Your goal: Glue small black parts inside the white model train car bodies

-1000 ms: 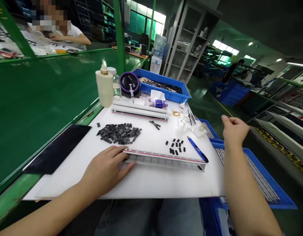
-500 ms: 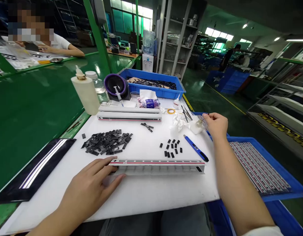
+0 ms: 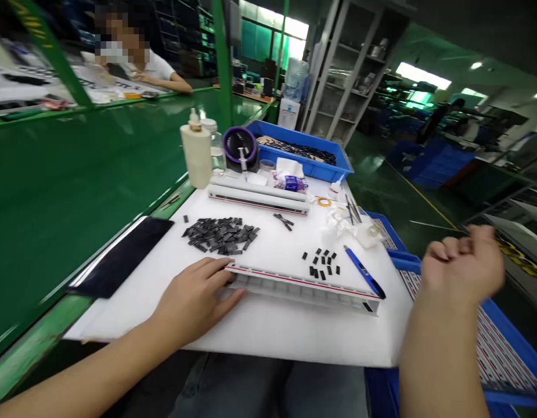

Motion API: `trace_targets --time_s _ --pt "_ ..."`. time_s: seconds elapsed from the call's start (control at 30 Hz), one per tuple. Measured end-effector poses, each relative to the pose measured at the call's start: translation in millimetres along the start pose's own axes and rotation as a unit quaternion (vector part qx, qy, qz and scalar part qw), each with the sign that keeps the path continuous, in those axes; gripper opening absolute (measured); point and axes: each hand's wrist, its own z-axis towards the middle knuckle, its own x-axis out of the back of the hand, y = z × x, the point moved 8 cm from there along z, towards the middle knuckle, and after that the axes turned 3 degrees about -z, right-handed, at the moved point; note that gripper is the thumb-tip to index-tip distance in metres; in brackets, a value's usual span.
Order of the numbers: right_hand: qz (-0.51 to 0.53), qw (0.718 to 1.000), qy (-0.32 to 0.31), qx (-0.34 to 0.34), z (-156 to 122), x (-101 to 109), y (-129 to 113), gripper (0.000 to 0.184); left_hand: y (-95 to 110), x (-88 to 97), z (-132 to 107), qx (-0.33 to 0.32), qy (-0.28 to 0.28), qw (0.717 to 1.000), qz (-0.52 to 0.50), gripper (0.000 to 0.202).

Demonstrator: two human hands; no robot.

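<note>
A long white channel-shaped strip with a red line and dark slots (image 3: 303, 279) lies across the near part of the table. My left hand (image 3: 192, 299) grips its left end, fingers over the top edge and thumb at the near side. To the right of the table, my right hand (image 3: 462, 264) is raised with its fingers curled, smeared by motion. A thin pale stick (image 3: 429, 224) points left from its fingertips. Beyond the strip lie a heap of small black pieces (image 3: 220, 235), several separate black pieces (image 3: 323, 261) and a blue cutter (image 3: 364, 271).
More white strips (image 3: 259, 200) lie at the back, near a bottle (image 3: 197, 154), tissue pack (image 3: 289, 180) and blue bin (image 3: 312, 168). Tweezers (image 3: 353, 209) and a white pad (image 3: 366, 237) are at right. Blue trays (image 3: 512, 342) stand beyond the right edge. A person (image 3: 159, 69) sits far left.
My right hand has lifted away from the white pad and moved right, turning over. My left hand stays on the strip. The head view has swung and tilted.
</note>
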Motion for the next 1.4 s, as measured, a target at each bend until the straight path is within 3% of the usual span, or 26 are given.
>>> trace_targets --time_s 0.1,0.17,0.23,0.27,0.37,0.43,0.8,0.93,1.07,1.13,1.2,1.3,1.37,1.4 --pt "0.191 0.979 0.006 -0.075 -64 -10 -27 0.019 1 -0.7 0 0.021 -0.015 1.000 -0.012 0.026" --pt "0.232 0.968 -0.051 -0.085 -122 -35 -44 0.017 0 -0.9 0 0.032 -0.017 0.999 -0.023 0.028" --pt "0.190 0.964 -0.169 -0.076 -182 -70 -56 0.012 0 -0.9 0 0.037 -0.016 0.999 -0.030 0.028" --pt "0.146 0.965 -0.213 -0.036 -208 -84 -61 0.011 0 -0.6 0 0.037 -0.013 0.999 -0.031 0.028" --pt "0.067 0.953 -0.290 0.061 -259 -112 -65 0.013 1 0.3 -1 0.035 -0.005 0.999 -0.031 0.027" --pt "0.042 0.947 -0.307 0.078 -271 -120 -61 0.015 2 0.1 -2 0.036 -0.003 0.999 -0.035 0.027" --pt "-0.016 0.935 -0.354 0.018 -282 -142 -42 0.005 3 -1.7 -4 0.041 -0.010 0.998 -0.039 0.024" --pt "0.015 0.958 -0.286 -0.013 -266 -125 -50 0.006 3 -3.0 -4 0.044 -0.021 0.998 -0.038 0.029" --pt "0.070 0.981 -0.179 -0.039 -220 -90 -78 0.007 2 -4.1 -3 0.041 -0.033 0.998 -0.039 0.031" --pt "0.094 0.989 -0.113 0.014 -183 -73 -98 0.010 1 -3.1 -3 0.041 -0.027 0.998 -0.039 0.030" --pt "0.089 0.989 -0.041 0.110 -140 -58 -113 0.018 1 -2.1 -3 0.036 -0.021 0.998 -0.036 0.029" --pt "0.051 0.978 0.015 0.200 -68 -50 -99 0.015 1 -1.0 -3 0.025 -0.013 0.999 -0.025 0.028" --pt "-0.029 0.983 0.028 0.177 -20 -48 -66 0.018 1 -0.2 -3 0.019 -0.010 1.000 -0.019 0.028" --pt "-0.107 0.982 -0.003 0.158 0 -53 -46 0.020 1 0.3 -3 0.017 -0.008 1.000 -0.016 0.028"
